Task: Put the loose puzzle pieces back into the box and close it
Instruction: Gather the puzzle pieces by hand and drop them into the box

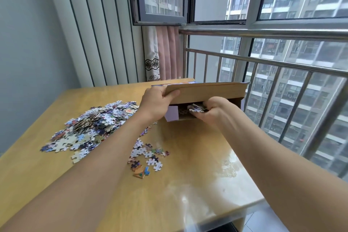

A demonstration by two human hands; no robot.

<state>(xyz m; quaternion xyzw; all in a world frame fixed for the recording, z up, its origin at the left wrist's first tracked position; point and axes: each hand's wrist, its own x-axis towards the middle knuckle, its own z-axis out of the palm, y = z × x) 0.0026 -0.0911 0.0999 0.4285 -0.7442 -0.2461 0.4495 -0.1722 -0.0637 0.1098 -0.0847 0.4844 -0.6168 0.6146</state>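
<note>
The cardboard puzzle box [212, 91] lies at the far side of the wooden table [188, 156], its open end facing me. My left hand [157, 102] grips the box's top flap and holds it up. My right hand [212, 108] is at the opening, fingers curled round a bunch of puzzle pieces [195, 108]. A big heap of loose pieces [92, 124] lies on the left of the table. A smaller scatter of pieces [148, 154] lies in the middle, partly hidden under my left forearm.
A metal railing [263, 62] and windows run along the right, close behind the box. A grey slatted wall and a pink curtain [167, 52] stand behind the table. The table's right and near edges drop off to the floor.
</note>
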